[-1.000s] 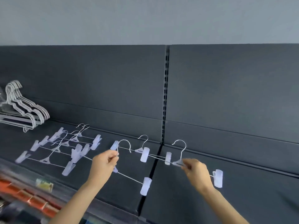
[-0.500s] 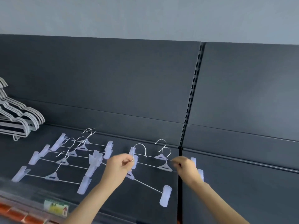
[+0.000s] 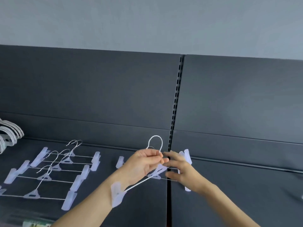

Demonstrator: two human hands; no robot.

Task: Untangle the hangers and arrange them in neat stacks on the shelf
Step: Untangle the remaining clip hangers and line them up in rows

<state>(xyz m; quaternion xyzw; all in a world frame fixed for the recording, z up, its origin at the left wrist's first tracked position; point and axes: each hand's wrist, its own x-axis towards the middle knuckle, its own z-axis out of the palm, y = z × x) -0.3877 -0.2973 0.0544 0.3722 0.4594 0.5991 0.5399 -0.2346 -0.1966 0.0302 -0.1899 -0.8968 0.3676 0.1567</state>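
- Closest in: the low clip of the lifted clip hanger hangs right against the left forearm, above the shelf. The hanger is tilted, so any swing could bump that clip on the arm and twist the whole thing.
- The left hand has its fingers pinched on the wire just under the hook. That's a skinny grip, so I'd guess one tug and it spins or slips out.
- The right hand is just beside it but blurry. Honestly can't tell if its fingers are grasping anything.
- Under both hands, more hangers lie on the shelf, close to the lifted one. Can't tell if they're hooked together; if they are, yanking up drags them along.
- Further left, the laid-out row of hangers could get knocked crooked by a dragged one.
- The white hangers far left sit well apart, so they're probably safe.
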